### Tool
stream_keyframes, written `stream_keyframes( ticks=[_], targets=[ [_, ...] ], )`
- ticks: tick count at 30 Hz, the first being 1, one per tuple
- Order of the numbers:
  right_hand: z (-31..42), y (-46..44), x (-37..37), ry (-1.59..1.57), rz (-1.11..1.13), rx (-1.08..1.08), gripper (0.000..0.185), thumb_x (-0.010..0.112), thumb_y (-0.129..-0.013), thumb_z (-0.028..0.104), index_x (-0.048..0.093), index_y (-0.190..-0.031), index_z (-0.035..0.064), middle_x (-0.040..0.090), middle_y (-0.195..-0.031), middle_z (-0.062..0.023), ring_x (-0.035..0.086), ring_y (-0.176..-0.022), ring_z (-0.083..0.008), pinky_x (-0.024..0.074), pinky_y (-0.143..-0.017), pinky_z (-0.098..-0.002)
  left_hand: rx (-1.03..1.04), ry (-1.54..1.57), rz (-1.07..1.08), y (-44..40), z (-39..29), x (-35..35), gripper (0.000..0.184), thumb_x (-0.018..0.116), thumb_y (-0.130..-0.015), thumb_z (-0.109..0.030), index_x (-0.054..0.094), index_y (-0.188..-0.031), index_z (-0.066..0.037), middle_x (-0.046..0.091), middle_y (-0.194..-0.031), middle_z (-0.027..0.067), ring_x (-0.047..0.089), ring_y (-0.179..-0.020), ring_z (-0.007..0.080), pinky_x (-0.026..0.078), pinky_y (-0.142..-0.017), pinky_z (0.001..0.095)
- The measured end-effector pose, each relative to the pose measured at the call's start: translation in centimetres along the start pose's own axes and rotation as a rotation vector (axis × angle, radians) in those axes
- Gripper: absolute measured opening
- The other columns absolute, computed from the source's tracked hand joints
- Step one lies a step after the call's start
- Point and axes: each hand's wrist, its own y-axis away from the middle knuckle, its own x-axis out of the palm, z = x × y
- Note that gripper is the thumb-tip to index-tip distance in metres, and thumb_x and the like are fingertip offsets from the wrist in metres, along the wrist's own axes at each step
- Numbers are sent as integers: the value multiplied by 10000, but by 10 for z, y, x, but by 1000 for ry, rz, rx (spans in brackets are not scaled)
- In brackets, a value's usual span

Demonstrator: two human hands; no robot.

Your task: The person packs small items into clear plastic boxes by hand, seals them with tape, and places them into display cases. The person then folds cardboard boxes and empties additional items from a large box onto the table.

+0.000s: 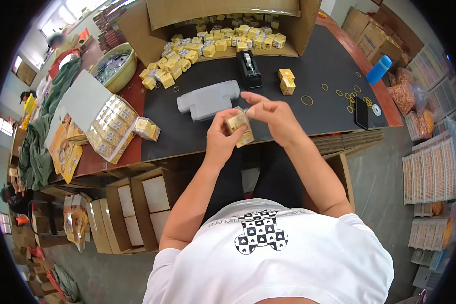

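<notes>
While the small yellow box (247,138) is gripped in the left hand (221,133) at the tabletop (314,76), light, steady pressure should serve best; the right hand (274,114) bends its fingers by the top, whether pinching I cannot tell. Beyond stands a tape dispenser (250,72).

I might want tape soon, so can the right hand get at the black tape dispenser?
Probably yes: the tape dispenser sits just beyond the right hand, with nothing visibly blocking the way, though that hand is busy at the small box held in the left hand.
</notes>
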Motion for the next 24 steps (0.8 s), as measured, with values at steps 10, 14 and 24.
stream_keyframes(
  ticks=[10,14,24],
  targets=[
    [-29,18,26,347,-236,-371,155,706,-866,58,770,-989,-11,493,-1504,-171,472,-1339,-281,374,-1100,-389,-128,-5,67,15,-23,13,480,747,-843,1,592,-1289,-83,645,-1221,93,629,-994,184,513,-854,276],
    [-29,20,42,-3,-368,-211,386,713,-861,55,687,-1239,-18,532,-1437,-162,511,-1281,-266,398,-1080,-362,122,-234,31,15,-8,11,587,768,-809,-1,559,-1353,-76,636,-1243,123,633,-996,211,526,-835,295],
    [-21,23,44,-99,-396,72,643,700,-861,-3,487,-1467,-20,588,-1342,-157,561,-1191,-221,432,-1048,-335,442,-765,-209,23,-20,21,820,808,-761,-36,430,-1488,-50,602,-1320,165,643,-1072,291,539,-895,370]
  ],
)
